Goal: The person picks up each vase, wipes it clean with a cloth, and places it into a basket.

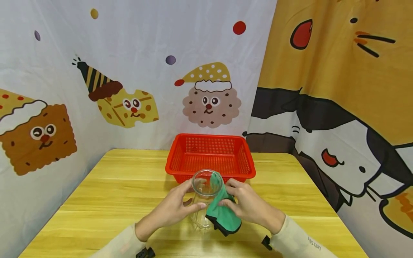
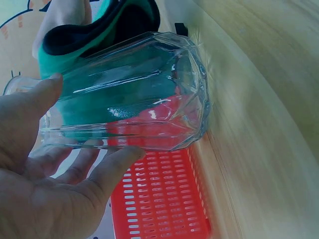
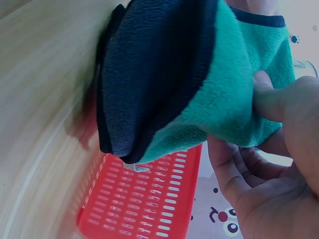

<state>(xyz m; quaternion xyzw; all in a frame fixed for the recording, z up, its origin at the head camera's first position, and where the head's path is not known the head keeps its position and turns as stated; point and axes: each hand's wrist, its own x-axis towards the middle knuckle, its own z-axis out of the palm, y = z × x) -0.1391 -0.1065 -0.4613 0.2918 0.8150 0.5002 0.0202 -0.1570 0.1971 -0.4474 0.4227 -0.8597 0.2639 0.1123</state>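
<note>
A clear glass jar (image 1: 201,215) with faceted sides and a round open mouth stands upright at the middle of the table. My left hand (image 1: 175,204) grips it from the left, thumb on the near side and fingers round the far side, as the left wrist view (image 2: 134,99) of the jar also shows. In my right hand (image 1: 246,202) a green cloth (image 1: 227,211) with black edging is pinched between thumb and fingers. The cloth lies against the jar's right side, and part of it shows at the rim. In the right wrist view, the cloth (image 3: 224,94) hangs in folds, with a dark grey side showing.
Just behind the jar, a red perforated plastic basket (image 1: 211,157) sits on the wooden table (image 1: 129,179). Curtains with cartoon figures (image 1: 209,104) hang at the back and right. Dark straps (image 1: 145,252) show at the wrists.
</note>
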